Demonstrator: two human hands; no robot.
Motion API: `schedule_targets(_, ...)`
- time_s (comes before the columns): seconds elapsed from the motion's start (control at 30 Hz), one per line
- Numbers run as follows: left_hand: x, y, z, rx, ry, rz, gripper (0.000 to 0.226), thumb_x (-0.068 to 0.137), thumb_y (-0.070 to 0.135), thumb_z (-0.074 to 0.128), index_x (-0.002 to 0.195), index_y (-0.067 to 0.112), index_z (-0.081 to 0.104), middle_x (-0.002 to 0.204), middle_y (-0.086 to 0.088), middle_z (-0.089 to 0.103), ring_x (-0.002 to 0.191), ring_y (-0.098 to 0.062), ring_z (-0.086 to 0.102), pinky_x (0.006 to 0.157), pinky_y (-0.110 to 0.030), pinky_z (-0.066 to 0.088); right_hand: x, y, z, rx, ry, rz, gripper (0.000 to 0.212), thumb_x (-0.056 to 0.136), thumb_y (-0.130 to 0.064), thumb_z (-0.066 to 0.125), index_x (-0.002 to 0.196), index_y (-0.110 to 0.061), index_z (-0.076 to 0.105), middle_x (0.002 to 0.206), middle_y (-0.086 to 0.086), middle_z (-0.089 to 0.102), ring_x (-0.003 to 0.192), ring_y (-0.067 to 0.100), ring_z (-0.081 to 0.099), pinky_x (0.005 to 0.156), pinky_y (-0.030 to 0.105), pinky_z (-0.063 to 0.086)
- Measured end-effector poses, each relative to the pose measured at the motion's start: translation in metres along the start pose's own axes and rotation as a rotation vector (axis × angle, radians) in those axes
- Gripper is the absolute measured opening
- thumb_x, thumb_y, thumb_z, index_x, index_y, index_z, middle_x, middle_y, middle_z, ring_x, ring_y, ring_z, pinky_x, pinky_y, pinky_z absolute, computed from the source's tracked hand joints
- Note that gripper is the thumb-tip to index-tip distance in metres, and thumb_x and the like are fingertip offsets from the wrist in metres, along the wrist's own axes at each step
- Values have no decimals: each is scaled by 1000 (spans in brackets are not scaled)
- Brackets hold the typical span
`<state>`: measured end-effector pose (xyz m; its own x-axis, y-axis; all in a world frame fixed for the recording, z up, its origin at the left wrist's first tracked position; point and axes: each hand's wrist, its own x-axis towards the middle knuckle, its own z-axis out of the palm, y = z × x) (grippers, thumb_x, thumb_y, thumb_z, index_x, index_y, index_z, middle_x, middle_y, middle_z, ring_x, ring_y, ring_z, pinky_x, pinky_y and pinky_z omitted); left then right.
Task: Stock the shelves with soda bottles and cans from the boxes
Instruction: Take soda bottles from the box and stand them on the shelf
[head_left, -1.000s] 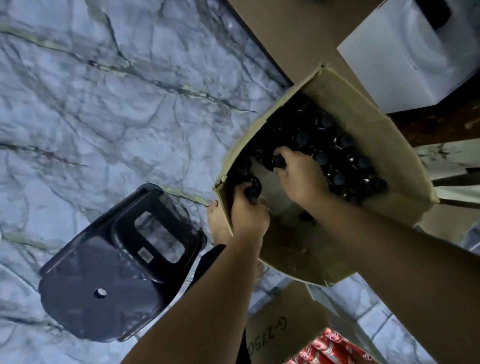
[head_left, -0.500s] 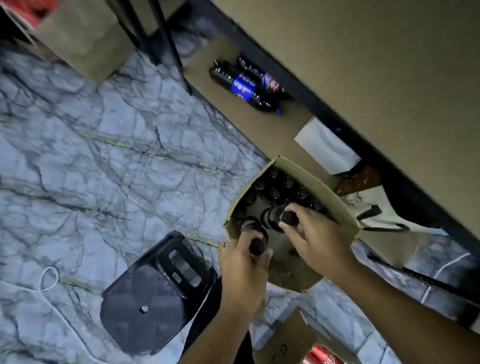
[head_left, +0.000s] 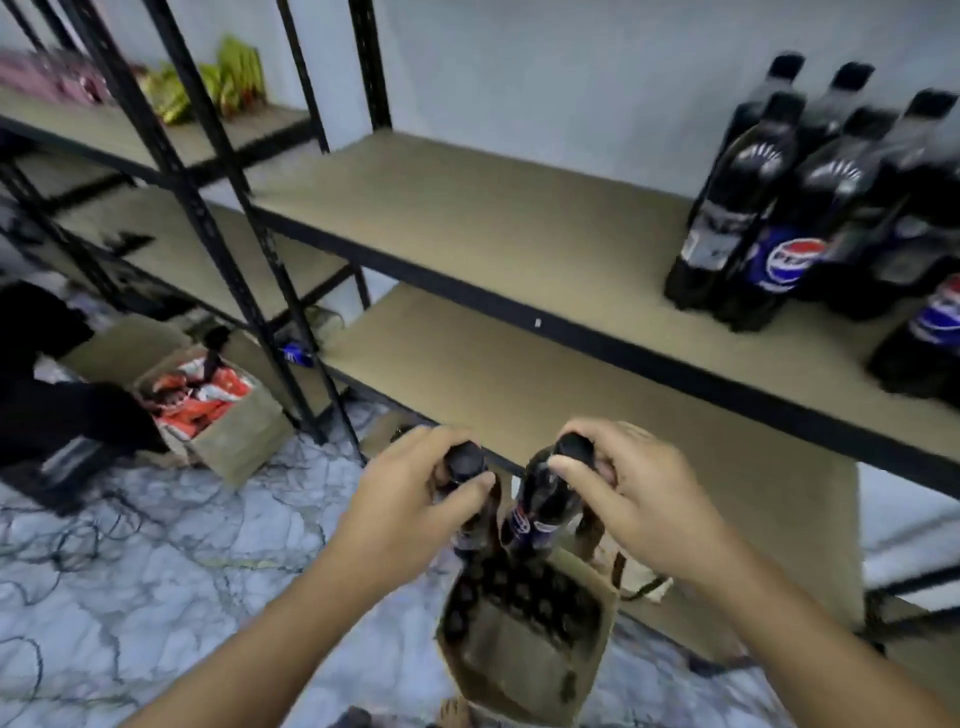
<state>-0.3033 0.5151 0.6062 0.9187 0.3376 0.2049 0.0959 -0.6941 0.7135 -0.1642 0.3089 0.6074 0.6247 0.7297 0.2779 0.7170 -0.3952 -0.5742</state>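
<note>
- Head view: two hands, each holding one bottle by the top, so two bottles are held.
- The left hand (head_left: 415, 501) grips the left bottle (head_left: 466, 462). Its fingers curl round the neck and the thumb lies across the front, just under the black cap.
- The right hand (head_left: 641, 501) grips the right bottle (head_left: 540, 506). Its fingers wrap over the cap and the thumb presses the near side. The blue label shows below the fingers.
- The two bottles hang side by side, close together, between the two sets of fingers.
- Straight below the fingers stands one open box (head_left: 524, 675) on the floor. It holds dark bottle caps in rows, too blurred to count.
- Beyond the fingertips are two boards, the lower board (head_left: 519, 374) and the top board (head_left: 493, 208).
- Up and right of the right fingers, the shelf bottles (head_left: 789, 249) stand upright on the top board. There are at least five, but blur hides the exact count.
- Far left of the left fingers sits a second box (head_left: 244, 431) with red packs inside.
</note>
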Motion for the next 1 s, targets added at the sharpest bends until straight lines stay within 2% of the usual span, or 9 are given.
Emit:
schedule_targets(0.17, 39, 74, -64, 9, 24, 182, 15, 90, 32, 75, 103, 35, 67, 73, 14, 57, 64, -6, 50, 61, -14, 39, 15, -42, -72, -2, 121, -24, 25, 96, -59, 50, 94, -36, 58, 67, -14, 50, 68, 11, 51, 61, 32, 43)
schedule_targets(0.23, 58, 94, -79, -2, 33, 226, 13, 90, 33, 75, 100, 35, 67, 71, 10, 59, 61, -5, 50, 60, -16, 40, 24, -53, -94, -2, 182, -31, 28, 95, -59, 51, 92, -33, 61, 63, -11, 49, 65, 11, 51, 60, 34, 45)
schedule_targets(0.3, 81, 108, -89, -22, 55, 272, 12, 89, 32, 76, 96, 37, 67, 68, 10, 57, 60, -3, 49, 60, -17, 40, 37, -59, -112, -31, 258, -33, 29, 95, -61, 52, 93, -33, 62, 65, -14, 51, 66, 10, 51, 61, 31, 43)
schedule_targets(0.43, 132, 126, -97, -45, 69, 334, 13, 88, 33, 76, 96, 38, 68, 73, 2, 61, 62, -2, 48, 61, -14, 41, 74, -61, -138, -87, 419, -3, 32, 94, -63, 54, 94, -32, 62, 62, -13, 48, 66, 7, 50, 64, 32, 46)
schedule_targets(0.63, 229, 125, -99, -62, 44, 418, 10, 89, 35, 74, 97, 35, 68, 73, 1, 62, 61, -2, 47, 59, -14, 40, 146, -50, -153, -229, 526, 119, 40, 96, -65, 49, 98, -28, 63, 67, -11, 52, 69, 8, 52, 66, 37, 49)
schedule_targets(0.73, 284, 113, -92, -123, 14, 418, 11, 88, 30, 76, 97, 32, 69, 78, -1, 65, 63, -3, 50, 63, -20, 43, 185, -36, -145, -312, 547, 185, 39, 97, -63, 47, 99, -27, 61, 70, -11, 52, 70, 11, 53, 62, 34, 43)
schedule_targets(0.83, 336, 94, -83, -210, -26, 430, 12, 87, 22, 76, 94, 30, 70, 71, 10, 64, 62, -3, 51, 63, -19, 44, 225, -23, -134, -360, 577, 237, 37, 98, -63, 47, 95, -28, 58, 71, -11, 52, 69, 13, 54, 57, 32, 39)
schedule_targets(0.9, 368, 84, -77, -234, -66, 453, 12, 86, 21, 76, 92, 30, 70, 68, 17, 63, 62, -2, 52, 62, -18, 43, 251, -17, -129, -407, 583, 293, 38, 99, -61, 47, 104, -26, 60, 77, -12, 54, 74, 16, 57, 59, 32, 41)
schedule_targets(1.0, 409, 75, -67, -252, -124, 463, 13, 84, 26, 78, 92, 33, 70, 71, 13, 65, 66, -7, 55, 67, -25, 47, 284, -3, -127, -455, 593, 382, 44, 100, -60, 45, 117, -22, 61, 89, -8, 58, 84, 18, 61, 61, 32, 44)
